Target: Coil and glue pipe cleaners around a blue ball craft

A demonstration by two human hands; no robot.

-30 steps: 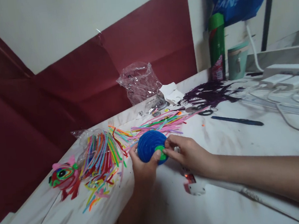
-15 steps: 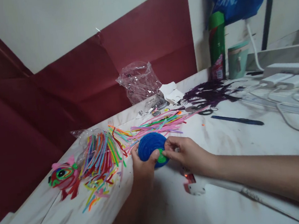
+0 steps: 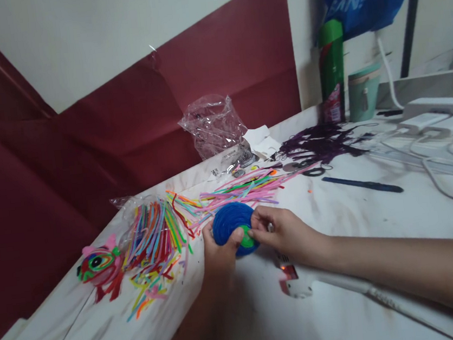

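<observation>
Near the middle of the view, my left hand (image 3: 220, 255) is closed around the left edge of a blue coiled disc (image 3: 229, 219), which looks wound from pipe cleaners. A small bright green coil (image 3: 246, 238) lies on the disc's lower right face, and the left thumb presses on it. My right hand (image 3: 285, 231) pinches at the green coil's right side, its thumb touching the coil and its curled fingers by the disc's right edge. The disc is held tilted above the table, face toward me.
Pipe cleaners (image 3: 152, 233) lie in bundles on the left, beside a colourful fish-like figure (image 3: 100, 266). Scissors (image 3: 314, 170), purple strands (image 3: 317, 143) and a dark blue flat tool (image 3: 362, 184) are behind. Below my right hand, a white device (image 3: 299, 288) glows red. White cables run at right.
The whole scene has shifted slightly to the right as the camera moved. Both hands keep nearly the same hold on the blue disc and green coil.
</observation>
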